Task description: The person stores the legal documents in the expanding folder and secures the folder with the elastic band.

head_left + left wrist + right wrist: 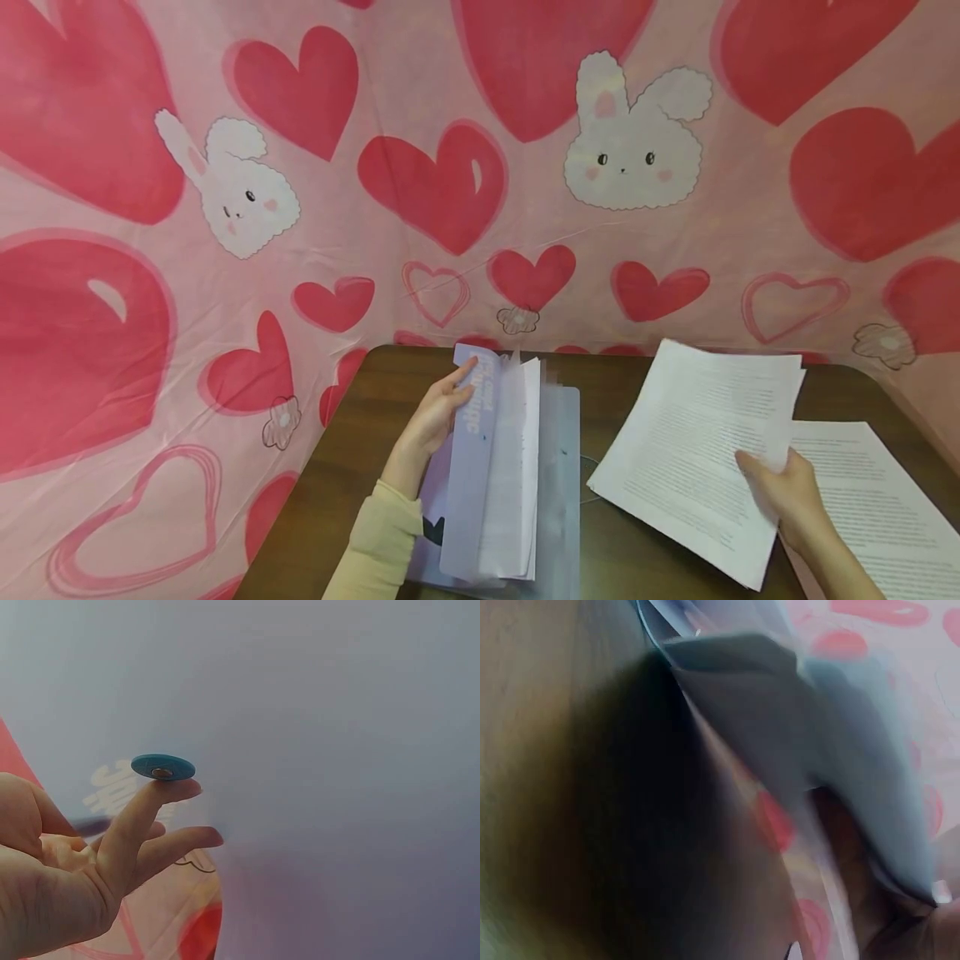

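Note:
On the left of the table, my left hand (429,418) holds the raised cover of a light purple folder (467,500) near its upper left edge. White sheets (510,492) stand inside the folder beside clear plastic leaves. In the left wrist view, a round teal button (163,766) on the folder sits by the fingers. Over at the right, my right hand (795,500) grips a sheaf of printed paper (697,433) by its right edge, thumb on top and the other fingers hidden beneath. The right wrist view shows the sheaf (757,697) blurred and bent.
More printed sheets (885,475) lie at the table's right side, partly under the right hand and sheaf. A thin string (591,479) shows by the folder's right edge. Behind the dark wooden table (337,475) hangs a pink cloth (420,75) with hearts and rabbits.

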`<state>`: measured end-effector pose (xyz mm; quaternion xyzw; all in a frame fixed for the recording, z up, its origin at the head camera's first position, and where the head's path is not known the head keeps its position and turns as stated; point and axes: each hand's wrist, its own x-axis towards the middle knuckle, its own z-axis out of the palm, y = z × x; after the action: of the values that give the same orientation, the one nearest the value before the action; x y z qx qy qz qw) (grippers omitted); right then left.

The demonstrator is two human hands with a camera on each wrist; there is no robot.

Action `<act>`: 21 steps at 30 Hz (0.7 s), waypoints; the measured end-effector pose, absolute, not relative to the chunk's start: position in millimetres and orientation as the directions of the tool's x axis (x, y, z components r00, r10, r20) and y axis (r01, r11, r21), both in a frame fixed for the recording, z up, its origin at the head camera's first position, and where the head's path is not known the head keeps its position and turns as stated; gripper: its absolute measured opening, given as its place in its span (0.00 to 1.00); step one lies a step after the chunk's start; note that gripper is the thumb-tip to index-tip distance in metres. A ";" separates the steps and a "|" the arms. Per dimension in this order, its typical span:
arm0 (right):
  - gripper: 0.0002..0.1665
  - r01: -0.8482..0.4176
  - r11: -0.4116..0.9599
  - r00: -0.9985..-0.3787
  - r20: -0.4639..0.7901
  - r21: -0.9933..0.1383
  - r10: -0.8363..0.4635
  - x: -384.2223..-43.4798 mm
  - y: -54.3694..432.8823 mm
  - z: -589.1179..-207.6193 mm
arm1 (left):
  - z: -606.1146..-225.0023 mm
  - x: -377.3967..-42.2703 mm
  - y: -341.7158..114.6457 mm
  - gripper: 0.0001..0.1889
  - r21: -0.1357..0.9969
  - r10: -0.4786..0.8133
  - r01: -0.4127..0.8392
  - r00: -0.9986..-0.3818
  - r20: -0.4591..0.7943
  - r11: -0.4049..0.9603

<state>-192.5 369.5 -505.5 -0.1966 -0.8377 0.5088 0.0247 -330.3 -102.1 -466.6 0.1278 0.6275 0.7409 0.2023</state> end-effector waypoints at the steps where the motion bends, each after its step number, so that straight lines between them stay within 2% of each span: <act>1: 0.39 0.313 0.409 -0.930 -0.187 -0.857 0.318 -192.3 372.6 -506.0 | -466.2 -329.9 -101.9 0.33 0.981 0.460 -0.140 -0.886 -0.065 -0.132; 5: 0.42 0.352 0.368 -0.935 -0.303 -0.861 0.186 -191.6 385.2 -514.6 | -465.8 -329.1 -101.5 0.33 0.979 0.460 -0.145 -0.885 -0.065 -0.142; 10: 0.43 0.392 0.317 -0.920 -0.377 -0.864 0.110 -190.4 394.5 -526.4 | -467.2 -329.9 -101.7 0.33 0.978 0.464 -0.153 -0.883 -0.069 -0.144; 14: 0.43 0.374 0.252 -0.927 -0.362 -0.893 0.093 -189.4 398.8 -526.6 | -467.0 -329.8 -101.9 0.33 0.978 0.465 -0.149 -0.883 -0.066 -0.145; 21: 0.35 0.305 0.161 -0.951 -0.291 -0.939 0.104 -187.6 403.5 -518.7 | -465.6 -328.4 -101.5 0.33 0.980 0.461 -0.145 -0.885 -0.065 -0.140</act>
<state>-187.6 403.5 -518.7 -0.1350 -0.7577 0.6336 -0.0792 -328.4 -101.5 -465.6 0.1269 0.6235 0.7442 0.2035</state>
